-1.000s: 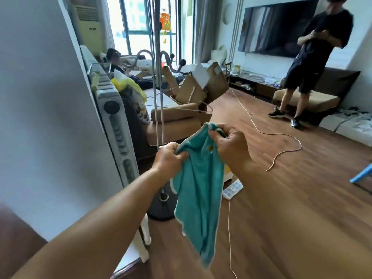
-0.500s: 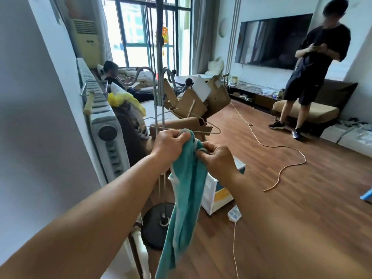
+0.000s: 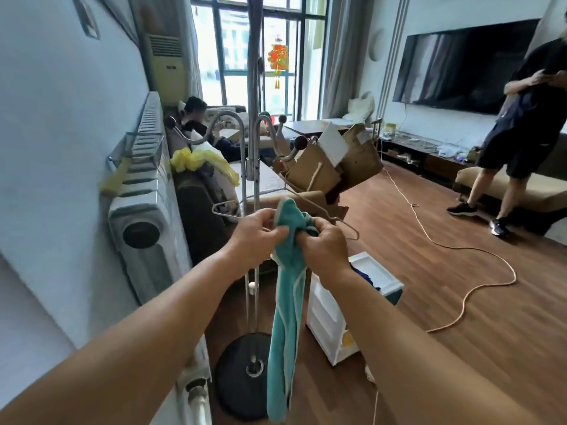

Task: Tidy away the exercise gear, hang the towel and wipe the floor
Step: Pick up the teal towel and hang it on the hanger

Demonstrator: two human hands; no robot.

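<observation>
1. Left hand (image 3: 257, 233) and right hand (image 3: 325, 240) raised side by side, both pinched shut on the top of the teal towel (image 3: 287, 302).
2. Towel bunched at the top between the two hands, rest hanging straight down in a narrow twisted strip — lower end level with the stand base (image 3: 242, 375), in front of it.
3. Towel's top edge held right at the wire hanger (image 3: 319, 207); whether already looped over the wire or only touching, cannot tell.
4. Hanger hung off the metal coat stand (image 3: 253, 142), tilted, its right end poking out past the right hand.
5. White radiator (image 3: 144, 216) along the left wall, just beside the stand.
6. White drawer box (image 3: 343, 311) on the wood floor (image 3: 460, 332), below the right forearm.
7. Tan rope (image 3: 454, 250) snaking loose across the floor to the right.
8. Cardboard boxes (image 3: 331, 167) piled behind the stand.
9. Seated person (image 3: 199, 121) by the window — another person (image 3: 521, 124) standing at far right, near the wall TV (image 3: 460, 62).
</observation>
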